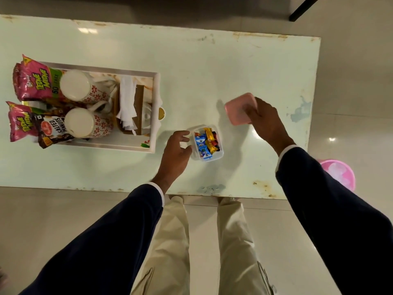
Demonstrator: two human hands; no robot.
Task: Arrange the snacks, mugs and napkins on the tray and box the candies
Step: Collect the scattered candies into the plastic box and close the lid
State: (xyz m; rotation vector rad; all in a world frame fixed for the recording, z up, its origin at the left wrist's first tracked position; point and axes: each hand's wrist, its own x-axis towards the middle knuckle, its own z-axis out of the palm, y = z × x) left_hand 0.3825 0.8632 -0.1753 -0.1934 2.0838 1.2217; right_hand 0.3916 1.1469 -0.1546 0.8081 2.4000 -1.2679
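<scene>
- Your right hand (262,116) grips the pink lid (239,108); bring it level over the candy box (207,143) on the tabletop (212,71).
- Your left hand (175,150), fingers loosely curled, touches the box side; steady it while you press.

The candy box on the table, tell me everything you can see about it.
The candy box is a small, clear plastic container with rounded corners, upright and open, no lid on it. Inside lie wrapped candies in blue, yellow and red. It sits on the pale table, just right of the tray. The left hand rests at its left side, fingers by the rim.
</scene>
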